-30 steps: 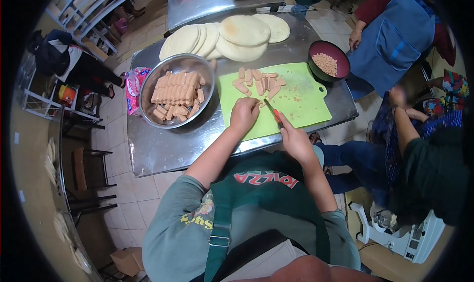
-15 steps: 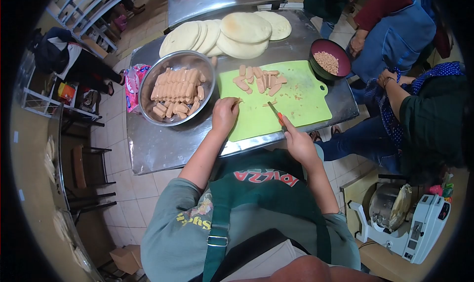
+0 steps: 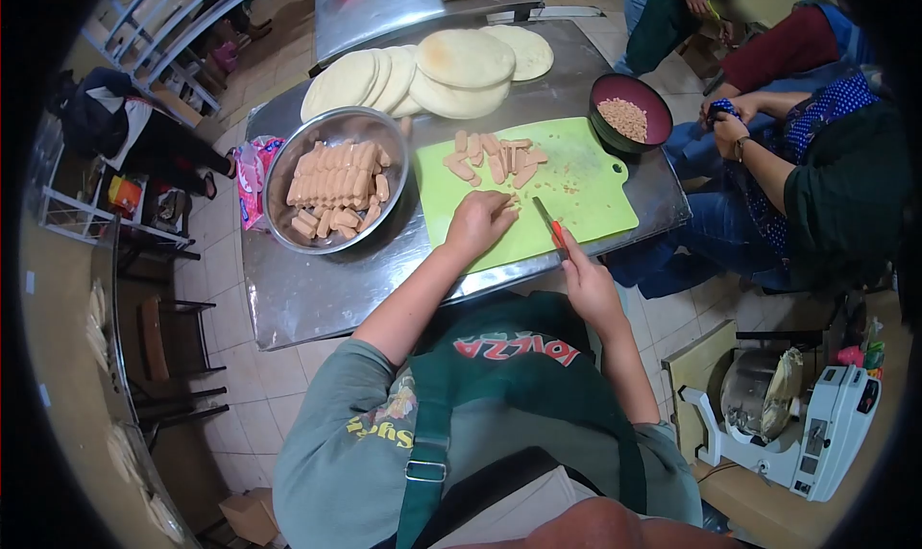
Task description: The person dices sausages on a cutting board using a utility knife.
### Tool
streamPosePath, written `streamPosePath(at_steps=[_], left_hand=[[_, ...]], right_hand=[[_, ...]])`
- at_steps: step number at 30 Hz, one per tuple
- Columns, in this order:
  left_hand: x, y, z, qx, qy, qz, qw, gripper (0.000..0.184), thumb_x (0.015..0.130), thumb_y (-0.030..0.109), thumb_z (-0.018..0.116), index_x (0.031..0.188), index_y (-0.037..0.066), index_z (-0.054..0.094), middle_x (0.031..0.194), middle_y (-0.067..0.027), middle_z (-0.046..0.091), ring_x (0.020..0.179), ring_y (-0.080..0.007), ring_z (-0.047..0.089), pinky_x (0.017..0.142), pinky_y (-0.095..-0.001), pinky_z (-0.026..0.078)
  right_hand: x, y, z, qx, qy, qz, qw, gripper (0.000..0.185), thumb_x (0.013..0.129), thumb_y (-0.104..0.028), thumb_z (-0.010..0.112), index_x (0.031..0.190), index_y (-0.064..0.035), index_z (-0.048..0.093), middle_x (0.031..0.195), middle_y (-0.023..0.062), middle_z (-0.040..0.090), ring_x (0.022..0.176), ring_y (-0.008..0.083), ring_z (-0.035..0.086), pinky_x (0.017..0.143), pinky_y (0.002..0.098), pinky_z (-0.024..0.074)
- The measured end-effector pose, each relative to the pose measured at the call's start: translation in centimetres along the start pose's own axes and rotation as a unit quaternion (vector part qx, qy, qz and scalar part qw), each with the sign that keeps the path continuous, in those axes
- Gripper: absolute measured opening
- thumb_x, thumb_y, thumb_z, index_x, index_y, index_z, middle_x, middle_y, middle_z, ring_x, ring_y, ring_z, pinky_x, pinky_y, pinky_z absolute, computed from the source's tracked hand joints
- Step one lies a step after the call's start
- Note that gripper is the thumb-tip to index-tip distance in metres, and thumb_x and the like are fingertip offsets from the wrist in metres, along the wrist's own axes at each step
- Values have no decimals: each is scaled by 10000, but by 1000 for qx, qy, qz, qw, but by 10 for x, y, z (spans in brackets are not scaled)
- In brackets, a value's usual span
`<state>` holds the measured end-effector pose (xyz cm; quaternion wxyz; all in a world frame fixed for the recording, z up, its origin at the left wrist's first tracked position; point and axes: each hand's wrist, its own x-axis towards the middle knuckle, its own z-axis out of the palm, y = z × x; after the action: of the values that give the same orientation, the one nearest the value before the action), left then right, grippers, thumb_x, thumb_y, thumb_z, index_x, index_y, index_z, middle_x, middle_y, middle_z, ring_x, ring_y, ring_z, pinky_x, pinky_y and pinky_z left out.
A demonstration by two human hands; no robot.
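On the lime-green cutting board [image 3: 586,218], my left hand [image 3: 482,224] rests with its fingers together and bent down over small sausage pieces [image 3: 513,201] at the fingertips. My right hand [image 3: 589,282] is closed around the red and black handle of a knife [image 3: 545,215]. Its blade points away from me, just right of those pieces. Further up the board lies a pile of cut sausage lengths [image 3: 495,155], with small diced bits scattered to its right. Left of the board stands a steel bowl [image 3: 396,203] with stacked sausages [image 3: 334,174] in it.
Round flat pizza bases [image 3: 466,57] overlap along the table's far side. A dark bowl [image 3: 657,107] of diced sausage [image 3: 622,120] stands at the board's right corner. A pink plastic package [image 3: 252,179] lies left of the steel bowl. Other people sit and stand at the right.
My left hand has moved right across the board, closer to the knife. The knife has shifted slightly right, its blade now apart from the sausage piece. A seated person's hands have moved up.
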<state>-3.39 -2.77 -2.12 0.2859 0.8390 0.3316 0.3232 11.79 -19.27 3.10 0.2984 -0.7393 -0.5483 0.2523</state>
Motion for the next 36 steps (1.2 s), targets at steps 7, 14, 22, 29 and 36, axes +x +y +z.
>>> streamPosePath(at_steps=[7,14,22,29,36], left_hand=[[-15,2,0,106,44,13,993,366,718,201,683,1034,23,631,966,-122,646,883,-310,566,806,-400,443],[-18,1,-4,87,21,-5,996,391,716,185,673,1059,5,618,1014,-140,629,910,-311,550,786,-410,443],[-14,-1,3,59,27,-10,998,268,730,81,653,976,-25,648,943,-173,635,872,-340,561,790,-403,457],[-2,-3,25,47,39,33,998,272,729,93,670,988,10,649,895,-141,638,810,-325,576,741,-399,460],[21,8,41,24,15,74,997,236,741,82,652,963,5,645,866,-148,633,806,-329,578,715,-410,458]], right_hand=[[14,-4,19,-110,-14,14,994,513,891,-139,453,1389,-169,331,783,269,596,734,430,585,680,478,448],[20,-17,23,-176,-61,16,982,522,883,-144,465,1385,-217,342,789,249,601,736,417,591,688,479,460],[16,-12,16,-139,-37,13,990,512,881,-137,460,1379,-187,351,834,267,602,763,424,587,692,485,455],[14,-5,17,-96,-13,38,995,503,891,-142,445,1382,-182,344,857,289,591,796,447,573,721,498,437],[21,22,0,-70,-4,60,996,503,897,-164,418,1391,-185,324,853,287,597,822,444,577,758,492,440]])
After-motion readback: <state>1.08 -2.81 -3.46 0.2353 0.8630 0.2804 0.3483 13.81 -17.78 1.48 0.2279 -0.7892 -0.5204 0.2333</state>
